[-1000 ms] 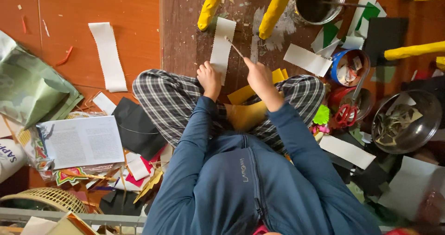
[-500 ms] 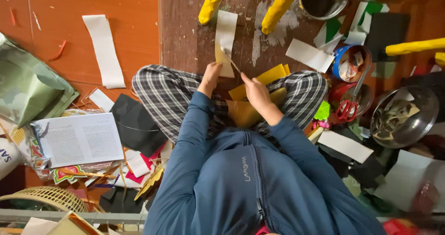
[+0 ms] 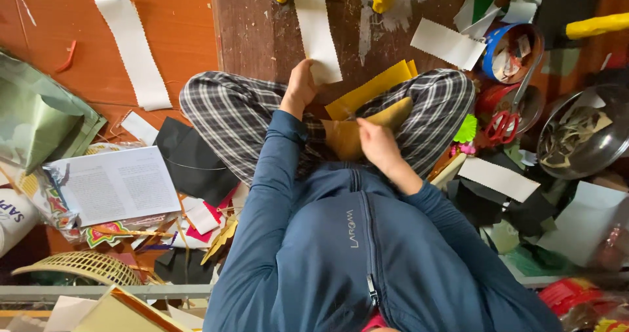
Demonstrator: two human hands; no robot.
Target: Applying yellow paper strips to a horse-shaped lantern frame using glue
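The right hand point(image 3: 377, 145) has dropped from the white strip point(image 3: 317, 30) to the lap, where it now rests curled on yellow paper point(image 3: 367, 119). The left hand point(image 3: 300, 86) still reaches forward, fingers pinching the strip's near end; the strip lies on the brown board point(image 3: 255, 30) ahead of the knees.

blue zip-up jacket with long sleeves, small pale chest marking; black-and-white plaid trousers.

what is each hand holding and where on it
The left hand grips the white paper strip at its near end. The right hand rests on a brown-yellow sheet in the lap; its grip cannot be told.
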